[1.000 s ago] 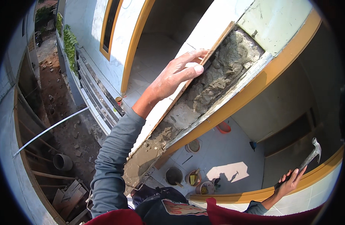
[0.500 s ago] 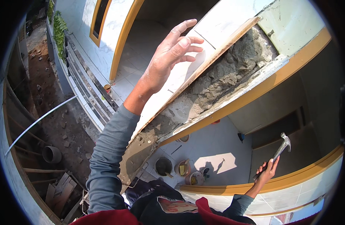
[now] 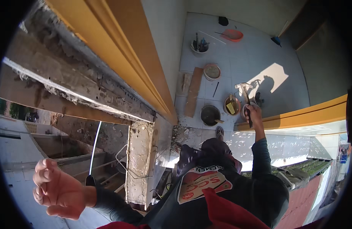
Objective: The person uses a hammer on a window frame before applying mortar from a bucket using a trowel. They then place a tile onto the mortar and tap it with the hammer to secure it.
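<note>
1. A worker high on a building's edge grips a hammer [image 3: 245,100] in the right hand [image 3: 253,113], fingers wrapped tight round the handle, the head raised over the tiled floor [image 3: 260,57] far below.

2. The left hand [image 3: 57,189] hangs free at the lower left, fingers loosely curled and holding nothing, out in the air beside a rough concrete beam [image 3: 139,160].

3. Overhead runs a yellow frame [image 3: 118,49], with crumbling mortar [image 3: 69,84] exposed along the ledge next to it.

4. On the floor beneath stand several buckets [image 3: 210,114], a round pan [image 3: 212,71], an orange basin [image 3: 233,35] and a plank [image 3: 193,91].

5. The risk, as it appears: the hammer is held over open space, so a slipped grip would send it down among the buckets. With the left hand gripping nothing, a hard swing could also upset the worker's balance at this height.

6. Loose mortar on the ledge looks ready to break away if struck or leaned on.
</note>
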### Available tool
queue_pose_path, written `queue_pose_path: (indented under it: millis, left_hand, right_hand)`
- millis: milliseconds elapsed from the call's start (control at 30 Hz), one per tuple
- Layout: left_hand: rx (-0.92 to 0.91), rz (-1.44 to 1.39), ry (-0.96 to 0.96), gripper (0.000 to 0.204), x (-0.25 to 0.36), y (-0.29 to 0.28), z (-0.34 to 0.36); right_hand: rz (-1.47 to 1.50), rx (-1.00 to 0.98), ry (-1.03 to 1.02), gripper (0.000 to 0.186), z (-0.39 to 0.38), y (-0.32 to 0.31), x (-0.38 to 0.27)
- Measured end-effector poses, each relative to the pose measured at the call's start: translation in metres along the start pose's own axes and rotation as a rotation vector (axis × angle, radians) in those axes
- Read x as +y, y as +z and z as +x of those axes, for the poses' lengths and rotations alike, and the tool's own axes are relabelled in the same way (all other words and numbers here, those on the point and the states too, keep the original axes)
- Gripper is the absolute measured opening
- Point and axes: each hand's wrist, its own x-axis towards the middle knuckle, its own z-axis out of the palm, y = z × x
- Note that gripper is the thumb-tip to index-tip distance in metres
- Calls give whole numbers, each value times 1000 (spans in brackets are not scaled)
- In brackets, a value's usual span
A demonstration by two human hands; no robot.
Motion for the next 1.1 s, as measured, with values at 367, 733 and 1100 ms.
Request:
queue_pose_path:
  millis: [367,733,1100]
  left_hand:
    - [-38,153,-1233,35,-112,272,-158]
    - [-381,9,-2128,56,-299,440,-448]
    - [-196,141,-2394,91,-522,480,-751]
  right_hand:
    - [-48,65,572,20,168,-27,227]
    - [336,358,450,26,414,-173,464]
    - [223,466,709,12,554,-314,570]
